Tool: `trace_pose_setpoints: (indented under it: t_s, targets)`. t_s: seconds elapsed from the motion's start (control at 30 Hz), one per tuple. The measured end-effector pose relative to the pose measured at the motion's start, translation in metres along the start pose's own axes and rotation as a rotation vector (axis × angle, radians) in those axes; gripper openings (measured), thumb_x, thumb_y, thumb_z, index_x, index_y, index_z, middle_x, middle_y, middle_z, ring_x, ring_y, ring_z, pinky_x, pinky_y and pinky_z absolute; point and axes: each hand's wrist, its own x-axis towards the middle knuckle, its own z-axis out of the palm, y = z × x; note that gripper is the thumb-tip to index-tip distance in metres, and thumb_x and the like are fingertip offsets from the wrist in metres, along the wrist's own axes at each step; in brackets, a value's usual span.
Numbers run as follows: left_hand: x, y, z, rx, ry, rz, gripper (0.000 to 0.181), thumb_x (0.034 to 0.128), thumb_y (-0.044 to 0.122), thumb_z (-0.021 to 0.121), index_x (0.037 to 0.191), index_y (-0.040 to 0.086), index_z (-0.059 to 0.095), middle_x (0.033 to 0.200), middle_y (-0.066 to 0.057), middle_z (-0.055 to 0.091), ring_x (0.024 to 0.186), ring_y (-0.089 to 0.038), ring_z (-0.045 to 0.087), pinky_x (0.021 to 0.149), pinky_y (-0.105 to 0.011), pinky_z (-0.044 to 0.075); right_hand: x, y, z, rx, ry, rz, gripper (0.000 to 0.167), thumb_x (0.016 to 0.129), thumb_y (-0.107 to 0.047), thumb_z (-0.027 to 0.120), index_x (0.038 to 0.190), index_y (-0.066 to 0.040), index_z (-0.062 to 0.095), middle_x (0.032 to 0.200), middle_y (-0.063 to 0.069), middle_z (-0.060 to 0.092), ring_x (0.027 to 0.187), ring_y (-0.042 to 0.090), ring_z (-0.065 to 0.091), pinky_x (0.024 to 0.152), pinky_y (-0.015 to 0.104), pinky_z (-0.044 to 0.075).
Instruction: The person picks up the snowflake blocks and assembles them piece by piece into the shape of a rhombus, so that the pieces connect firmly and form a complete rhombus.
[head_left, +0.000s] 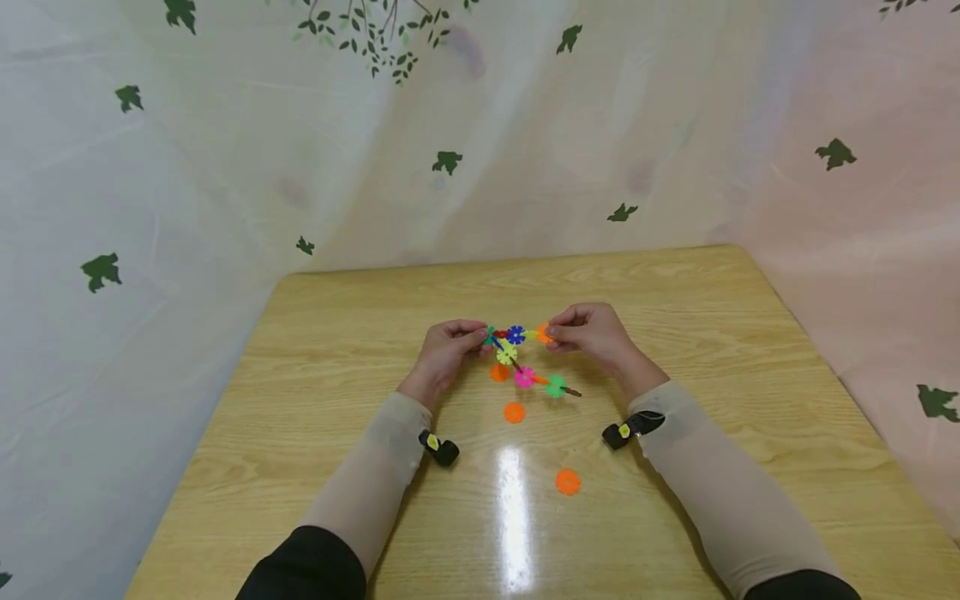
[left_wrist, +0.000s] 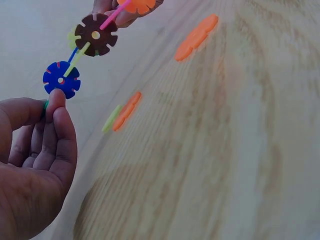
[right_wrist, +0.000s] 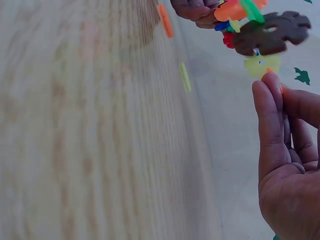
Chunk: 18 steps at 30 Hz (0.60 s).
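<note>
Both hands hold up a chain of slotted plastic flower discs joined edge to edge. My left hand point(head_left: 444, 357) pinches a green disc point(head_left: 489, 337) at the chain's left corner. On the other side, my right hand point(head_left: 602, 337) pinches an orange disc point(head_left: 544, 333) between thumb and fingers. A blue disc point(head_left: 515, 335) sits between the hands. From the left corner a branch slants down to the right, with a pink disc point(head_left: 525, 377), a light green disc point(head_left: 556, 386) and a brown disc point(head_left: 573, 392). In the right wrist view, a larger-looking brown disc point(right_wrist: 270, 35) hangs above the right fingertips.
Loose orange discs point(head_left: 514, 412) lie on the wooden table point(head_left: 337, 333), one nearer the front point(head_left: 567, 482). A yellow-green disc point(left_wrist: 111, 119) shows beside an orange disc point(left_wrist: 128, 111) in the left wrist view. A leaf-printed cloth point(head_left: 525, 167) hangs behind the table.
</note>
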Motion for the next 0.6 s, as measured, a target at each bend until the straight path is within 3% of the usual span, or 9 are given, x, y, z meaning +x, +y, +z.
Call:
trace_pose_setpoints:
  t_s: [0.43, 0.6]
  targets:
    - [-0.0004, -0.0026, 0.0006, -0.013, 0.001, 0.009, 0.013, 0.0971, -0.003, 0.072, 0.109, -0.007, 0.075, 0.091, -0.011, 0.076, 0.076, -0.020, 0.075, 0.077, -0.035, 0.063, 0.0007, 0.0042, 0.0039, -0.010, 0.038, -0.032, 0.018, 0.093, 0.011, 0.073, 0.109, 0.018, 0.069, 0.092, 0.013, 0.076, 0.072, 0.022, 0.077, 0.078, 0.051, 0.062]
    - [-0.0008, 0.0006, 0.0003, -0.024, -0.011, 0.004, 0.010, 0.0982, -0.002, 0.071, 0.107, -0.004, 0.075, 0.092, -0.011, 0.075, 0.077, -0.019, 0.075, 0.080, -0.035, 0.063, 0.0033, 0.0066, 0.0019, -0.004, 0.019, -0.022, 0.017, 0.095, 0.008, 0.073, 0.110, 0.015, 0.069, 0.095, 0.014, 0.076, 0.075, 0.022, 0.077, 0.079, 0.048, 0.062]
